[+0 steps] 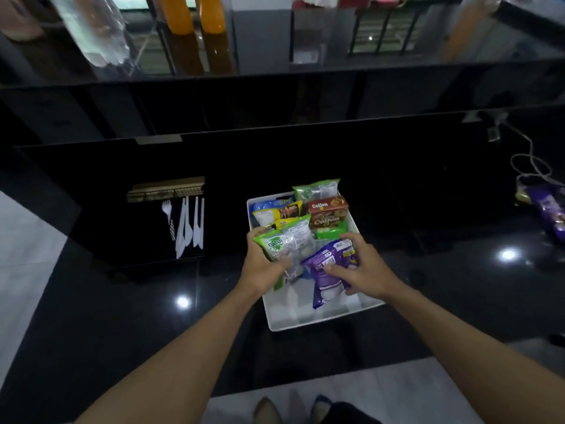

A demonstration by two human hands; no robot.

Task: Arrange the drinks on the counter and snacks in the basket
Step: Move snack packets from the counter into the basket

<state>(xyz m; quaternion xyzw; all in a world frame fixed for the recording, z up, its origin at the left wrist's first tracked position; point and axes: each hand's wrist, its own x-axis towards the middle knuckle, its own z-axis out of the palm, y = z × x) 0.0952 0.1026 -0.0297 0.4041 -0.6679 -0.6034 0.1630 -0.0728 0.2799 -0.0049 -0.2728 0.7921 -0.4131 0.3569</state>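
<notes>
A white rectangular basket (pixel 308 322) sits on the black glossy lower counter, packed with several snack packs, among them a brown Collon box (pixel 327 211) and a green pack (pixel 316 188) at the far end. My left hand (pixel 263 264) grips a green and clear snack pack (pixel 289 240) over the basket's middle. My right hand (pixel 359 267) holds a purple snack pack (pixel 328 264) over the near part of the basket. On the raised upper counter stand two orange drink bottles (pixel 195 13) and a clear water bottle (pixel 94 32).
A black holder with white plastic cutlery (pixel 186 228) stands left of the basket. At the far right edge lie a purple snack pack (pixel 550 212) and a white cable (pixel 532 166). The upper counter's ledge (pixel 275 87) runs across the back. My feet show below.
</notes>
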